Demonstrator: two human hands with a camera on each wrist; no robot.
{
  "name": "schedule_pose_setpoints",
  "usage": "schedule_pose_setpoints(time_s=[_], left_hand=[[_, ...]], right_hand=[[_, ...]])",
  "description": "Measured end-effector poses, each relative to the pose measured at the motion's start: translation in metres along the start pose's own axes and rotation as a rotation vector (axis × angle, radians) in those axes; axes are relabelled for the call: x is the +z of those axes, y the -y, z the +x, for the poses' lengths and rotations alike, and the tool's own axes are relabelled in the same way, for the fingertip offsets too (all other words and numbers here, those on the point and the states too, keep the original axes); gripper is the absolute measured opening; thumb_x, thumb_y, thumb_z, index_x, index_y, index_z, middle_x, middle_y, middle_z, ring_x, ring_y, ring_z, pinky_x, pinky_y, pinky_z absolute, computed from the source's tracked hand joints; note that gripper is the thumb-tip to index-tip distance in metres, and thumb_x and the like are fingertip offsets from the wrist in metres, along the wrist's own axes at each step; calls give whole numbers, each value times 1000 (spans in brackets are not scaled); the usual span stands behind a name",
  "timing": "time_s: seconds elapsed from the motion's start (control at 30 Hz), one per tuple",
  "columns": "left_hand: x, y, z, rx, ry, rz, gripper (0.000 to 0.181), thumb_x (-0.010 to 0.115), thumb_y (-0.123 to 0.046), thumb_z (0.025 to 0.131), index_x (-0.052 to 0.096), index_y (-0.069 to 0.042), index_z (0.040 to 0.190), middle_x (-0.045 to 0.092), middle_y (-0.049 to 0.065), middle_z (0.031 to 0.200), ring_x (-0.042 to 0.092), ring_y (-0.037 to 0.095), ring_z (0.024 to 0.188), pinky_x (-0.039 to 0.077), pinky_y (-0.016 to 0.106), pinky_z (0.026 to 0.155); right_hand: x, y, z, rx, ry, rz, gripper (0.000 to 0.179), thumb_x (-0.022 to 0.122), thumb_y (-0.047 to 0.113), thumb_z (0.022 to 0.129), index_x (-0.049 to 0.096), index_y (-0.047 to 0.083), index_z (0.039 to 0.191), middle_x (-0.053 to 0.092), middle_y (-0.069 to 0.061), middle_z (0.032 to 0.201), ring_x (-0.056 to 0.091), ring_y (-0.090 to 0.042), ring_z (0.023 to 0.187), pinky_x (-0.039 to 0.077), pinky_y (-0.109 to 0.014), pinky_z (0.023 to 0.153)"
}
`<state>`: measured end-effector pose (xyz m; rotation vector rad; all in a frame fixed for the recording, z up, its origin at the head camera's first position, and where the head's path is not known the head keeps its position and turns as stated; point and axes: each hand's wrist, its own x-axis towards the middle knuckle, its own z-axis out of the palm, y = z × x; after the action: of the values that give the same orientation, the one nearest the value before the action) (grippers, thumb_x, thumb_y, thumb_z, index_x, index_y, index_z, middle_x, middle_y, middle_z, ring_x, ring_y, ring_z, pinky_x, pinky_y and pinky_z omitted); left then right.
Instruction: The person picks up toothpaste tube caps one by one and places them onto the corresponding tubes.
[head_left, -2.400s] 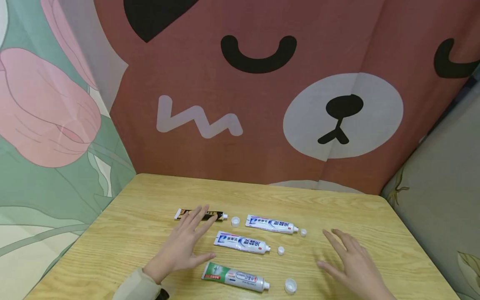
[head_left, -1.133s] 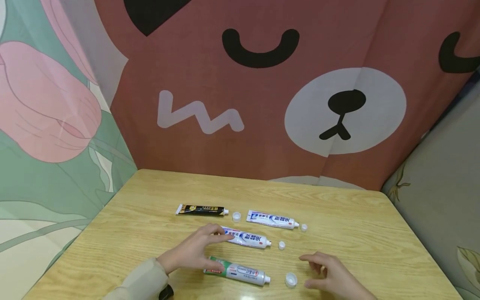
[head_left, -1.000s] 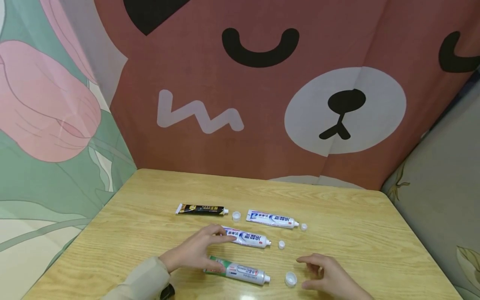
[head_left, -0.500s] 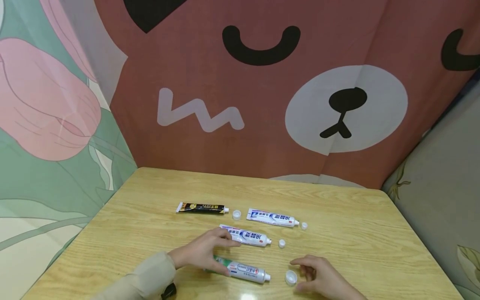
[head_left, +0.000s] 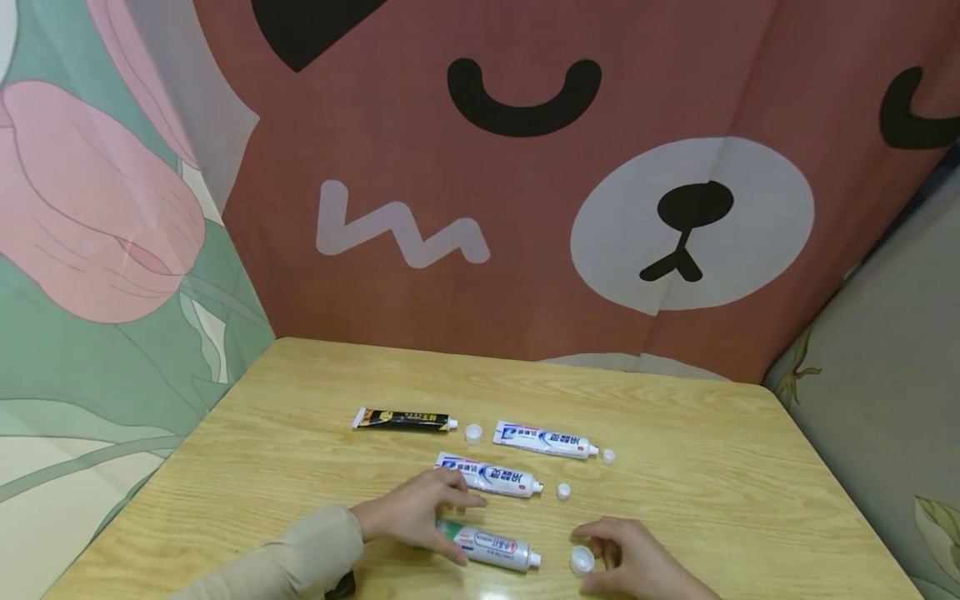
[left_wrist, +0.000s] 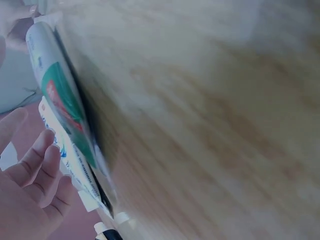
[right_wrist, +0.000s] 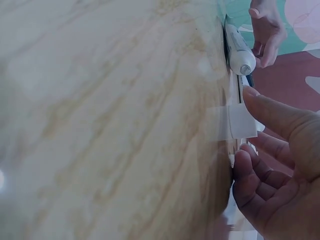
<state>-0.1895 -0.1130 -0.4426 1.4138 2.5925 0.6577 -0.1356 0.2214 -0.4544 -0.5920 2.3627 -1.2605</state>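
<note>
A green-and-silver toothpaste tube (head_left: 495, 547) lies uncapped nearest me, nozzle to the right. Over its tail end hovers my left hand (head_left: 420, 510), thumb and fingers loosely spread; the left wrist view has the fingers (left_wrist: 44, 170) apart from the tube (left_wrist: 62, 92). My right hand (head_left: 633, 560) reaches a white cap (head_left: 582, 561) right of the nozzle. In the right wrist view the cap (right_wrist: 243, 121) stands between the thumb and the bent fingers, with a gap at the thumb. Behind, partly covered by the left hand, lies a white-and-blue toothpaste tube (head_left: 501, 479).
Farther back on the wooden table (head_left: 712, 467) lie a black toothpaste tube (head_left: 405, 420) and another white-and-blue one (head_left: 547, 440), both uncapped. Small white caps (head_left: 563, 492) sit by their nozzles. A bear-print curtain (head_left: 420, 317) hangs behind the table's far edge.
Both hands have come down and inward: the left from above the black tube to the green-and-silver one, the right leftward to its cap. The tubes and caps have stayed put.
</note>
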Motion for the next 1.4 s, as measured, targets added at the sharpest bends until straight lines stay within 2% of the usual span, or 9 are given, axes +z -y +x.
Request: schedule_pose_setpoints(time_s=[0.23, 0.5, 0.83, 1.1, 1.4], left_hand=[[5, 1, -1, 18, 23, 41, 68, 69, -59, 66, 59, -20, 122, 54, -12, 96, 43, 0, 82, 34, 12, 69], [8, -1, 0, 24, 71, 50, 65, 71, -57, 66, 60, -23, 121, 51, -14, 94, 40, -2, 80, 32, 12, 67], [10, -1, 2, 68, 60, 76, 61, 74, -54, 65, 63, -24, 117, 47, -14, 88, 37, -2, 74, 31, 11, 63], [12, -2, 5, 44, 69, 100, 56, 77, -50, 63, 66, -25, 112, 47, -17, 82, 36, -3, 71, 30, 12, 61], [9, -3, 7, -9, 111, 46, 46, 76, -42, 68, 67, -25, 110, 47, -19, 76, 37, -3, 66, 31, 13, 58]], right_hand=[[3, -1, 1, -36, 0, 7, 50, 77, 26, 72, 62, 0, 112, 51, 3, 77, 43, -2, 60, 38, -21, 49], [4, -3, 0, -16, 20, 14, 45, 76, 25, 73, 64, 4, 111, 53, 4, 77, 44, -5, 63, 37, -21, 52], [4, -1, 2, -12, 19, -20, 40, 76, 25, 73, 67, 7, 107, 54, 5, 77, 44, -6, 66, 37, -22, 55], [4, 3, 3, -10, 4, -57, 37, 75, 28, 74, 69, 8, 103, 56, 8, 79, 44, -5, 68, 37, -21, 58], [5, 3, 3, -10, 8, -30, 35, 75, 26, 74, 69, 6, 102, 57, 7, 79, 45, -6, 68, 38, -21, 57]])
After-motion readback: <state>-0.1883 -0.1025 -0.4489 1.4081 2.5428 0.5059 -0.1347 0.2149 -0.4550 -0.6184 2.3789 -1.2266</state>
